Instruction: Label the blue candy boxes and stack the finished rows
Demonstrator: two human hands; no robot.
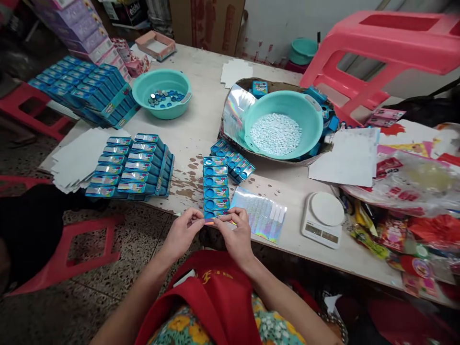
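Observation:
Both hands meet at the table's front edge, fingers pinched on a thin shiny strip (209,222) with a rainbow sheen. My left hand (183,232) grips its left end and my right hand (235,232) its right end. The strip lies against the near end of a row of small blue tins (216,192) with colourful labels and round recesses. Just right of my right hand is a holographic sticker sheet (260,215), some of its strips peeled away. A second short row of blue tins (237,164) lies slanted behind the first.
Stacked blue tins (140,165) stand left, with more tins (86,88) behind. A turquoise basin (161,79) holds shiny blue pieces; another basin (312,129) holds white tablets inside a cardboard box. A white scale (323,218) is right, near bagged sweets (398,230) and a pink stool (388,40).

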